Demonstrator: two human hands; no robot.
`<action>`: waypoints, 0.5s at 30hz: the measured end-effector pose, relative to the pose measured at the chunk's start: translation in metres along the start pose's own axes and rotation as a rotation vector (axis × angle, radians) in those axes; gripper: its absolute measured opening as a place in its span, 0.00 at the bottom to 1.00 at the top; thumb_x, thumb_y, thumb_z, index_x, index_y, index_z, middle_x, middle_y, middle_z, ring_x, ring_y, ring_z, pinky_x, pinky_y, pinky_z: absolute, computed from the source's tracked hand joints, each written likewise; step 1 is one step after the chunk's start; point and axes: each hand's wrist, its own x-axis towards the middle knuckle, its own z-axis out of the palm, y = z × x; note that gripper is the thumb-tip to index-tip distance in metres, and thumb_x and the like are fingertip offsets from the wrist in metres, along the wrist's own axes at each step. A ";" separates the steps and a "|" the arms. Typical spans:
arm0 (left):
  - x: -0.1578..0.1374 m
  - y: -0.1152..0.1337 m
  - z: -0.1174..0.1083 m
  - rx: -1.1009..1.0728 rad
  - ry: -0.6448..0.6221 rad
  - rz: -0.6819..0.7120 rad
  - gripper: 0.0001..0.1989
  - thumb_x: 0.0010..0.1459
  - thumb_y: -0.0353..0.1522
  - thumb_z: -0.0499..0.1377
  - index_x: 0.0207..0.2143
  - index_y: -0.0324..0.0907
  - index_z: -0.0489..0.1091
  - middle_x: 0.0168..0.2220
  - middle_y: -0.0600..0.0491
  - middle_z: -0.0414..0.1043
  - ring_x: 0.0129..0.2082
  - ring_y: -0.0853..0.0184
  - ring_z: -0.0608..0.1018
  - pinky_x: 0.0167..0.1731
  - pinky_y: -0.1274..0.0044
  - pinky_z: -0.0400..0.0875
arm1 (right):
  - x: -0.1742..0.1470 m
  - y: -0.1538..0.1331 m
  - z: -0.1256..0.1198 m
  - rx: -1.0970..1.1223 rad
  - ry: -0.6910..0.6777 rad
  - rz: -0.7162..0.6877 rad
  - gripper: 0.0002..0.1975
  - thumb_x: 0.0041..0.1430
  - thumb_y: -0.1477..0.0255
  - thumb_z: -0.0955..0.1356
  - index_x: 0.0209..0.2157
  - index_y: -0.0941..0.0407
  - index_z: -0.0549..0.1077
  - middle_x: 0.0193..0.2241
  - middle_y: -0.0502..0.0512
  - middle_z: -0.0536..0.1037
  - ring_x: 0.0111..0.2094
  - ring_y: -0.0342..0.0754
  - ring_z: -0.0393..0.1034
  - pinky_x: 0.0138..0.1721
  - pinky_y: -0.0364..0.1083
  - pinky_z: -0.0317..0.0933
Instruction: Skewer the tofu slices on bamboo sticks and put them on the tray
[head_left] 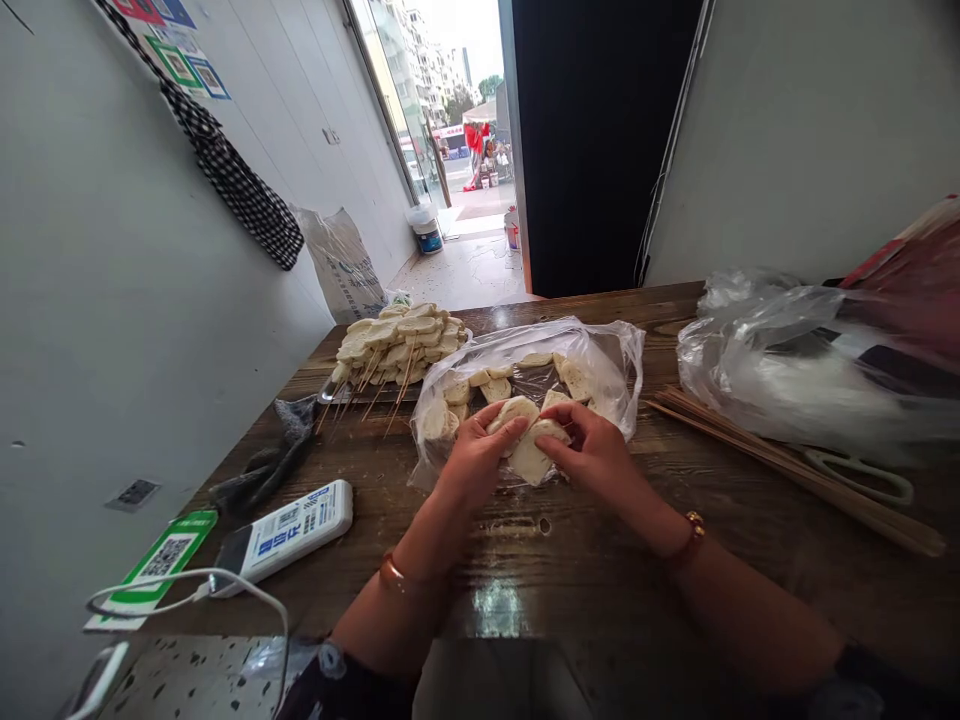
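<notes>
My left hand (480,445) is closed on a pale, round-edged bread slice (514,408). Another bread slice (529,460) is pinched in my right hand (592,447), and the two slices touch or overlap in front of me. Both hands are over the near edge of an opened clear plastic bag (622,385), where more slices (495,388) lie in a loose ring. Left of the bag, a tray (324,395) bears a high pile of skewered slices (405,340), their thin sticks pointing toward me.
A bundle of bamboo skewers (795,470) lies at the right, by a pale scissors handle (862,475) and crumpled plastic bags (795,350). Left on the wooden table (510,540) are a white payment device (300,525) with a cable, a QR card (165,560) and a black bag (266,470).
</notes>
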 end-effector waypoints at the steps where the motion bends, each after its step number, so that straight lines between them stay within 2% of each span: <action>1: 0.001 0.002 -0.002 -0.029 -0.021 -0.022 0.22 0.43 0.34 0.71 0.41 0.36 0.74 0.33 0.50 0.78 0.27 0.70 0.76 0.27 0.80 0.70 | 0.001 0.002 -0.001 0.079 -0.013 0.036 0.13 0.53 0.66 0.71 0.40 0.56 0.72 0.35 0.52 0.76 0.33 0.46 0.70 0.33 0.45 0.66; 4: 0.004 0.007 -0.008 -0.151 -0.044 -0.062 0.24 0.47 0.38 0.69 0.46 0.38 0.73 0.39 0.48 0.78 0.31 0.68 0.78 0.29 0.79 0.72 | 0.003 0.006 -0.003 0.328 -0.015 0.126 0.18 0.52 0.62 0.72 0.42 0.56 0.70 0.35 0.52 0.75 0.29 0.44 0.69 0.26 0.42 0.65; 7: 0.005 0.005 -0.008 -0.236 -0.062 -0.060 0.22 0.52 0.41 0.65 0.46 0.38 0.73 0.41 0.46 0.78 0.35 0.66 0.79 0.33 0.78 0.73 | 0.003 0.006 -0.001 0.460 0.027 0.166 0.19 0.51 0.62 0.73 0.42 0.55 0.70 0.36 0.52 0.75 0.31 0.44 0.69 0.26 0.41 0.66; 11: 0.005 -0.006 -0.003 -0.253 -0.094 -0.006 0.22 0.50 0.39 0.67 0.45 0.37 0.73 0.39 0.46 0.78 0.34 0.66 0.79 0.33 0.77 0.73 | 0.001 0.004 0.007 0.487 0.005 0.186 0.20 0.50 0.61 0.74 0.41 0.54 0.70 0.36 0.52 0.76 0.32 0.45 0.70 0.27 0.42 0.67; 15: 0.005 -0.011 -0.001 -0.262 -0.008 0.018 0.20 0.47 0.34 0.69 0.42 0.36 0.74 0.35 0.48 0.78 0.31 0.66 0.78 0.33 0.77 0.74 | -0.001 0.005 0.009 0.460 -0.073 0.203 0.22 0.51 0.60 0.73 0.44 0.54 0.69 0.35 0.53 0.76 0.34 0.47 0.71 0.30 0.44 0.69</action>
